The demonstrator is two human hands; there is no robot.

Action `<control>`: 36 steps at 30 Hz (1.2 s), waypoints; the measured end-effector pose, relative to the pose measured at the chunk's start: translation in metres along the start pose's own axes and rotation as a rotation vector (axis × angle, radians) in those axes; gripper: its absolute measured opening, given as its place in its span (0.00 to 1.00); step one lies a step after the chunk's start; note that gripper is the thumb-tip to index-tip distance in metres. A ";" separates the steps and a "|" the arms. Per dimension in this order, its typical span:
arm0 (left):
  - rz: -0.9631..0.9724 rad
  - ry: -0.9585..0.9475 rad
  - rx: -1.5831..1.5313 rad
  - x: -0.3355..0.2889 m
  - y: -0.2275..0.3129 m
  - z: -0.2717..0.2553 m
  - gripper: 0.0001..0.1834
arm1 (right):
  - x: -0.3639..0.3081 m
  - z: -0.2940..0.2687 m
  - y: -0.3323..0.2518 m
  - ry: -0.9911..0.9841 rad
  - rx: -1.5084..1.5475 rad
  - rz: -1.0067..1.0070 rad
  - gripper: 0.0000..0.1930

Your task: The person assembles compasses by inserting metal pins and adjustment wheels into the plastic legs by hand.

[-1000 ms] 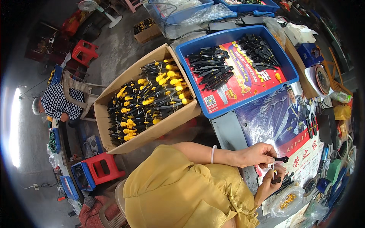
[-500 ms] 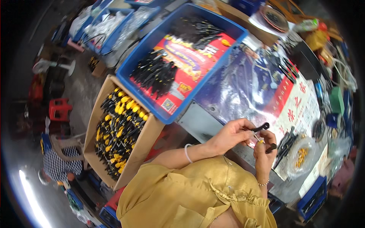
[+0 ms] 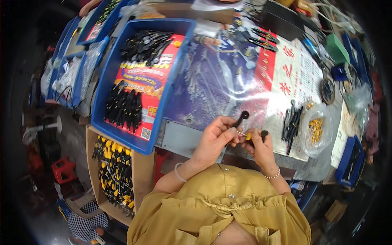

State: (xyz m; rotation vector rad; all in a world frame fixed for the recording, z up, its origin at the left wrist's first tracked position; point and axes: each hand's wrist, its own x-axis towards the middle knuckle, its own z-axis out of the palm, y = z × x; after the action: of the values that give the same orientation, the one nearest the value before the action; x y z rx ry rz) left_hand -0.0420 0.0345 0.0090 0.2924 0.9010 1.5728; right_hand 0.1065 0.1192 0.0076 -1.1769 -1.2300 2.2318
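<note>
My left hand (image 3: 215,139) pinches a slim black handle-like part (image 3: 241,118) whose rounded end sticks up past the fingers. A thin metal rod (image 3: 241,133) runs from these fingers toward my right hand (image 3: 261,152). That hand is closed on a small yellow piece (image 3: 248,136), which sits at the rod's end. Beside its thumb a black rounded end (image 3: 264,133) pokes out; whether it belongs to the same part is hidden. To the right lie several loose black handle parts (image 3: 291,124), next to a clear plastic bag-lined dish (image 3: 305,143) of small yellow pieces (image 3: 315,130).
A blue bin (image 3: 153,141) with bundles of black parts stands at left. Below it, a cardboard box (image 3: 141,175) holds many black-and-yellow pieces. More black parts (image 3: 263,38) lie on the printed table sheet (image 3: 220,81). A person (image 3: 85,222) sits at lower left.
The view has swung to the right, so the bin and box appear farther left. Both hands stay close together, with the metal rod still between them and the yellow piece now showing more plainly.
</note>
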 end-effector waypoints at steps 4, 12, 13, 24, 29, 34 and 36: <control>0.009 -0.011 -0.108 0.002 -0.002 -0.005 0.10 | 0.003 0.002 -0.003 -0.125 0.001 0.124 0.12; 0.049 0.084 -0.090 0.004 -0.005 -0.002 0.10 | 0.002 -0.004 0.008 -0.176 -0.006 -0.181 0.11; 0.067 0.102 -0.083 0.006 -0.007 0.000 0.10 | 0.001 -0.004 0.011 -0.120 0.181 -0.017 0.10; 0.012 0.134 -0.079 0.007 -0.002 -0.002 0.11 | 0.014 -0.003 0.016 -0.002 0.122 -0.074 0.17; -0.002 0.125 -0.119 0.008 -0.004 -0.005 0.12 | 0.024 -0.018 0.011 0.215 -0.108 -0.198 0.14; 0.026 0.040 -0.069 0.010 -0.007 0.000 0.11 | 0.025 -0.007 0.005 0.250 -0.666 -0.367 0.17; 0.054 0.049 -0.092 0.005 -0.003 -0.002 0.10 | 0.026 -0.009 0.008 0.197 -0.860 -0.389 0.15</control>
State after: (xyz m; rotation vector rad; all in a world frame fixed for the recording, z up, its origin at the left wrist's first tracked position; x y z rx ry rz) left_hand -0.0422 0.0385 0.0042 0.2151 0.8625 1.6720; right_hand 0.0984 0.1355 -0.0141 -1.2217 -2.1908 1.2709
